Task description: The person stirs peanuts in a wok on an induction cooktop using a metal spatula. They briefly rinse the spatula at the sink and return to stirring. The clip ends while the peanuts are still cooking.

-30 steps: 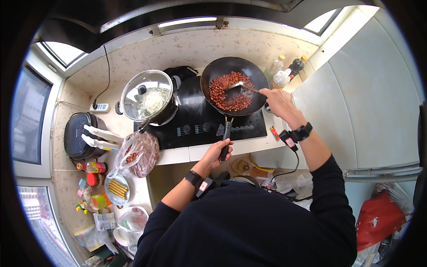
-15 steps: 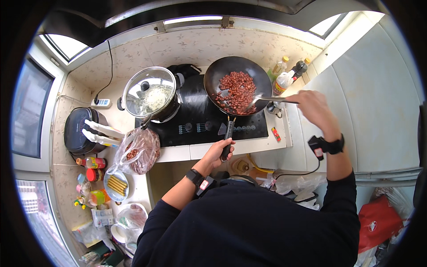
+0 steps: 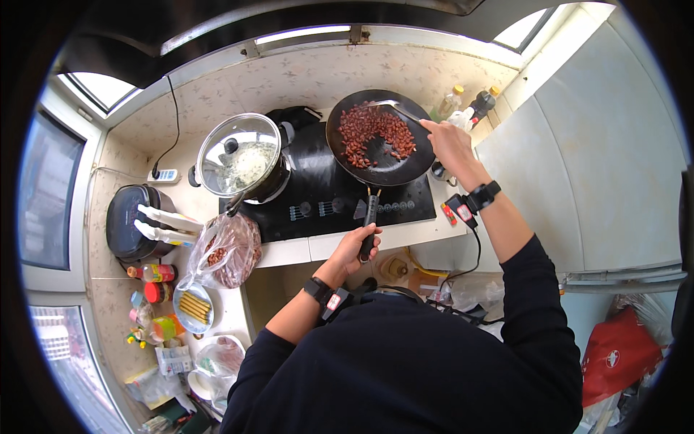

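On the stove [image 3: 312, 155], the wok [image 3: 403, 172] is probably stiff and heavy, best held by the handle [image 3: 371, 209], which your left hand [image 3: 354, 247] grips; your right hand [image 3: 450, 147] clasps the spatula [image 3: 395, 106] by the peanuts [image 3: 359, 132].

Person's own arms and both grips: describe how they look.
Left grip and right grip are ungloved. Dark fabric sleeves leave the forearms bare. Black wrist straps carry boxy black modules with red-and-white labels; a thin black cable runs from the right one.
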The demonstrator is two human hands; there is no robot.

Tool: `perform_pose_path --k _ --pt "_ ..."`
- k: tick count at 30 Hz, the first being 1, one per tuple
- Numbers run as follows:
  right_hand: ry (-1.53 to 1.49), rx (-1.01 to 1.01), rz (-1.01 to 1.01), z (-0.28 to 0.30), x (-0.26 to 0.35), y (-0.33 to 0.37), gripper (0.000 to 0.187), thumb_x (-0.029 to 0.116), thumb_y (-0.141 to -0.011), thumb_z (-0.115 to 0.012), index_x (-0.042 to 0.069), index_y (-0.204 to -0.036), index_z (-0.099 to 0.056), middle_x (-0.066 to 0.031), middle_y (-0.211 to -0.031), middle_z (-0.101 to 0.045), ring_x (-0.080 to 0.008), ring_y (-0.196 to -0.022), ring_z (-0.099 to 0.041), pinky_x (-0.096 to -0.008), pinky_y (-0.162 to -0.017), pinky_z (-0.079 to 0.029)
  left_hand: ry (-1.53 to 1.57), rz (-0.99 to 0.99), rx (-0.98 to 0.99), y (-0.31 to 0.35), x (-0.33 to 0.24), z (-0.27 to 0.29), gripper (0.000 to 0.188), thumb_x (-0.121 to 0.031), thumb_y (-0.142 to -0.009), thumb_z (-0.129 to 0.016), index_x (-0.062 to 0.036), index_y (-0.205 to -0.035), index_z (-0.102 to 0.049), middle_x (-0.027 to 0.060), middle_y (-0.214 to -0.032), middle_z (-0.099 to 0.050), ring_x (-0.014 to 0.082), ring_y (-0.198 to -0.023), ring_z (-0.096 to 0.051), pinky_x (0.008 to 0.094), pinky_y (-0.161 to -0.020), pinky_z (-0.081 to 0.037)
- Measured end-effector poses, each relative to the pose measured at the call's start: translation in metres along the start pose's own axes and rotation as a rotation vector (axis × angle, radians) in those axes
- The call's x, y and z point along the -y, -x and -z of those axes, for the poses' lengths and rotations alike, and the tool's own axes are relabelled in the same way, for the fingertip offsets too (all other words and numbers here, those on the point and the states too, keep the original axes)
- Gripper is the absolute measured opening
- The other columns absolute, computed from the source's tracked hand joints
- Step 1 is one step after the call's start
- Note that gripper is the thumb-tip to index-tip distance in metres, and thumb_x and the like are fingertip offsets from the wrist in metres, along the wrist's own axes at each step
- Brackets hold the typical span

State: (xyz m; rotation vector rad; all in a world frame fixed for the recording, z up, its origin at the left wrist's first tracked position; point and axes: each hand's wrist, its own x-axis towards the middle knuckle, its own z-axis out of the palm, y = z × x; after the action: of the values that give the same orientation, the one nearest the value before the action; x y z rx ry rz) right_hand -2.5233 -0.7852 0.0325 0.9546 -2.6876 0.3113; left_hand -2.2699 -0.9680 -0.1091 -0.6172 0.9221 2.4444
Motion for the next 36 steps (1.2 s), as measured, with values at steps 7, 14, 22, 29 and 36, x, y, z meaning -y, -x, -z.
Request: perform_pose_path --k 7,14,22,29,36 --pt "0.064 0.360 0.066 0.098 0.004 0.018 0.027 0.008 -0.089 -0.068 0.012 -0.114 -0.077 -0.0127 -0.097 -0.076 -0.0328 -0.092 -0.071 -0.0437 -0.080 -0.054 0.001 -0.015 0.008 0.000 0.000 0.002 0.030 -0.033 -0.108 -0.053 -0.0041 -0.115 -0.058 0.0008 -0.081 -0.061 0.0107 -0.062 -0.056 0.0237 -0.054 -0.045" --pt "0.066 0.482 0.088 0.133 0.010 0.034 0.025 0.012 -0.088 -0.070 0.015 -0.112 -0.078 -0.0128 -0.093 -0.075 -0.0326 -0.091 -0.071 -0.0436 -0.081 -0.054 0.012 0.007 0.029 -0.002 -0.001 0.001 0.031 -0.033 -0.109 -0.053 -0.0034 -0.116 -0.057 0.0020 -0.081 -0.060 0.0121 -0.062 -0.056 0.0246 -0.055 -0.045" --pt "-0.110 0.086 -0.083 0.005 0.008 0.002 0.030 0.011 -0.091 -0.067 0.014 -0.120 -0.074 -0.0164 -0.101 -0.075 -0.0346 -0.098 -0.071 -0.0448 -0.082 -0.055 0.001 -0.004 0.015 -0.001 0.001 0.001 0.032 -0.034 -0.109 -0.053 -0.0030 -0.116 -0.057 0.0025 -0.081 -0.060 0.0122 -0.062 -0.057 0.0243 -0.055 -0.045" --pt "-0.019 0.293 0.096 0.068 0.019 0.028 0.030 0.011 -0.089 -0.069 0.015 -0.118 -0.075 -0.0131 -0.098 -0.075 -0.0329 -0.097 -0.070 -0.0445 -0.081 -0.055 0.017 -0.010 0.014 0.000 0.001 0.005 0.033 -0.035 -0.108 -0.054 -0.0022 -0.116 -0.057 0.0030 -0.081 -0.060 0.0128 -0.062 -0.057 0.0245 -0.054 -0.046" --pt "0.089 0.471 0.072 0.147 0.010 0.042 0.023 0.012 -0.088 -0.071 0.015 -0.110 -0.079 -0.0127 -0.097 -0.076 -0.0326 -0.092 -0.071 -0.0436 -0.080 -0.054 0.017 0.008 0.025 -0.002 0.001 0.007 0.033 -0.034 -0.108 -0.054 -0.0021 -0.116 -0.057 0.0034 -0.081 -0.060 0.0134 -0.063 -0.058 0.0245 -0.055 -0.046"
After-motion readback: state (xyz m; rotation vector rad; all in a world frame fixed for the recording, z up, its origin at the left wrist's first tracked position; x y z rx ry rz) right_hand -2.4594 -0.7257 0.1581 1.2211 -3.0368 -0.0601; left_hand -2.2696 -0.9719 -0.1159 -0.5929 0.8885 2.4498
